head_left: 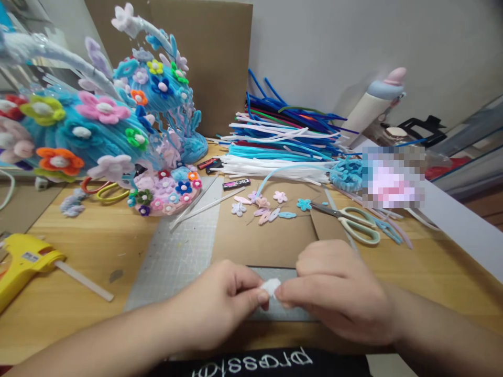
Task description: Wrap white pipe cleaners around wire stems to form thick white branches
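My left hand [220, 301] and my right hand [334, 290] meet low in the middle, over a grey cutting mat [176, 256]. Both pinch a small white fuzzy piece [271, 287] between their fingertips. Their fingers are closed around it, so most of the piece is hidden. Just beyond the hands lies a brown card [267, 241] with several small pipe-cleaner flowers [267, 207] in pink, white and blue.
A tall blue pipe-cleaner sculpture [102, 125] covered in flowers stands at the back left. A heap of pipe cleaners [283, 144] lies behind the card, pale green scissors [353, 222] to its right. A yellow glue gun [23, 264] rests at the left edge.
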`<state>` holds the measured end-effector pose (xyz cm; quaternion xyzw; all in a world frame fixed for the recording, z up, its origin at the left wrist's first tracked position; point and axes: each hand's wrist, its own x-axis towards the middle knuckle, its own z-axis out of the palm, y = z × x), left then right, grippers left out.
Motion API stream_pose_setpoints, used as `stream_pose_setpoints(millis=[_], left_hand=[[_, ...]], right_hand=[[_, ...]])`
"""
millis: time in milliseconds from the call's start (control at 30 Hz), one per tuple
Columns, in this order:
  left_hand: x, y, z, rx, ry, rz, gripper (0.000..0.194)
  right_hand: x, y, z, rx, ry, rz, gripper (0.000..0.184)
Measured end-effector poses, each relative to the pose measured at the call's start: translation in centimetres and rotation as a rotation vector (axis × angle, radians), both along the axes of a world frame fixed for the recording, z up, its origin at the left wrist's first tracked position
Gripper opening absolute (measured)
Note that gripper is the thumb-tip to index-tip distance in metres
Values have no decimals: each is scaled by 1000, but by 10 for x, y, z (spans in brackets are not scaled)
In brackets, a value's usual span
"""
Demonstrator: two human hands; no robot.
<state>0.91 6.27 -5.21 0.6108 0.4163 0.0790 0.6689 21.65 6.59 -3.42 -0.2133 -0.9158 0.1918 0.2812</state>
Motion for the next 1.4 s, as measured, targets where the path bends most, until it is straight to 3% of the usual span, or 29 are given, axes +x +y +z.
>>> stream_pose_setpoints(millis=[167, 300, 400, 567, 800, 1000, 1133, 1267, 1333, 1400], left_hand=[[-1, -6, 3, 27, 26, -150, 33], [-5, -2, 4, -31, -114, -37, 29], [-8, 3, 3, -72, -184, 72, 29], [-7, 7, 5, 50, -81, 153, 34], [-2, 4, 2, 354, 168, 21, 39], [1, -1, -10, 478, 241, -123, 35], [1, -6, -8, 494, 199, -257, 32], [-1, -8, -1, 438, 65, -333, 32], [-2, -6, 2, 355, 44, -275, 34], [-4, -3, 5, 264, 45, -150, 37]], right_hand=[[-9, 11, -6, -487, -28, -90, 10], [-10, 19, -13, -724, -38, -151, 10], [-8, 18, -12, -627, -83, -113, 16], [-6, 4, -3, -257, -216, -71, 20], [-4, -10, -4, 94, -371, -120, 18], [-2, -10, 0, 245, -401, -81, 22], [-3, -1, 1, 141, -350, -43, 20], [-6, 14, -9, -249, -214, -19, 14], [-7, 18, -13, -424, -183, -30, 11], [-7, 20, -15, -482, -197, -61, 13]])
